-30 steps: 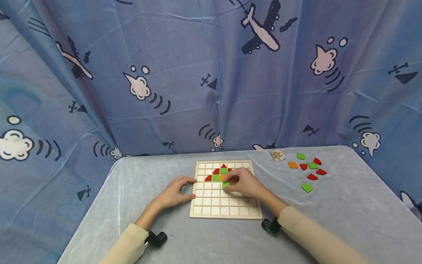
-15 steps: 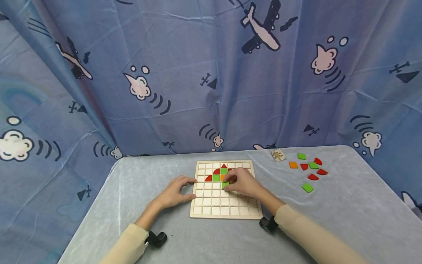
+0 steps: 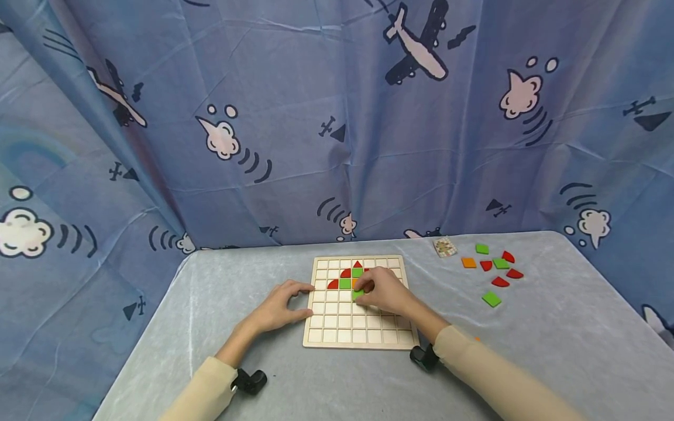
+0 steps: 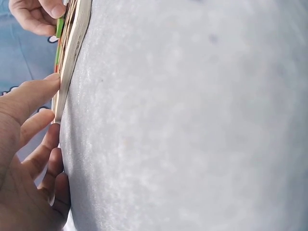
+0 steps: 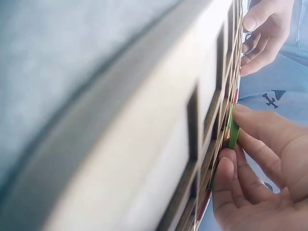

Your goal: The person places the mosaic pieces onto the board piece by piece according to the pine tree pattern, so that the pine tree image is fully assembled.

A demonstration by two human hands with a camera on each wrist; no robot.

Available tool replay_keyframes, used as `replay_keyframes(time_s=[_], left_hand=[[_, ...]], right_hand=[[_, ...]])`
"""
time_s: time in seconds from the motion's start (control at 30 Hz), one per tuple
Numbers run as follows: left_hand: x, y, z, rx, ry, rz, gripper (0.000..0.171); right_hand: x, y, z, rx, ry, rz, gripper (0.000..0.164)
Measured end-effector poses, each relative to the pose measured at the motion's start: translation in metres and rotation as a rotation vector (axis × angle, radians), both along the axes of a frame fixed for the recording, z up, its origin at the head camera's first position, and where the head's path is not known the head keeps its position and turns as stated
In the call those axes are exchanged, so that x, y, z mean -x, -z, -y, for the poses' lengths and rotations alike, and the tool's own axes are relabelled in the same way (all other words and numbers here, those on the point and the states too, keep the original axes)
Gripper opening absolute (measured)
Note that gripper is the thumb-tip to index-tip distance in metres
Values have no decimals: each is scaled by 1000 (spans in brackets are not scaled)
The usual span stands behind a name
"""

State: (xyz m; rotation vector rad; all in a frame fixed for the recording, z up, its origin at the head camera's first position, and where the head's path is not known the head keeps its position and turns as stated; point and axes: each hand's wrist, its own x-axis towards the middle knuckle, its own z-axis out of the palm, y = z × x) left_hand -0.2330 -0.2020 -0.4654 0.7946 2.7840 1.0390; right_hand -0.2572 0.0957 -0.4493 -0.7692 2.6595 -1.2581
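Observation:
A wooden grid board (image 3: 337, 336) lies on the table. Between thumb and fingers, my right hand (image 3: 388, 290) pinches a green square tile (image 3: 358, 296), low over a cell just below the orange tile (image 3: 355, 284). In the right wrist view the pinched green tile (image 5: 234, 129) stands tilted against the grid. My left hand (image 3: 277, 307) rests at the board's left edge, its thumb and fingertips touching the rim. Set in the upper cells are a red triangle (image 3: 357, 265), red quarter-circles (image 3: 333, 285) and green squares (image 3: 344, 283); my right hand covers part of this pattern.
At the right lie loose pieces: green squares (image 3: 492, 299), an orange square (image 3: 468, 263) and several red quarter-circles (image 3: 500, 282). A small patterned square card (image 3: 444, 247) sits near the back edge. An orange bit (image 3: 477, 338) peeks out beside the right sleeve.
My right hand and the green tile have shifted slightly left, the tile turning squarer to the grid. The right forearm moved left, uncovering the orange bit. My left hand stays put.

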Motion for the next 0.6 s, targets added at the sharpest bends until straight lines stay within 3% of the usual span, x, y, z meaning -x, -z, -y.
replay_keyframes(time_s=[0.6], left_hand=[[0,0,0,3,4,-6,51]], right_hand=[[0,-1,3,-19,27,3,15]])
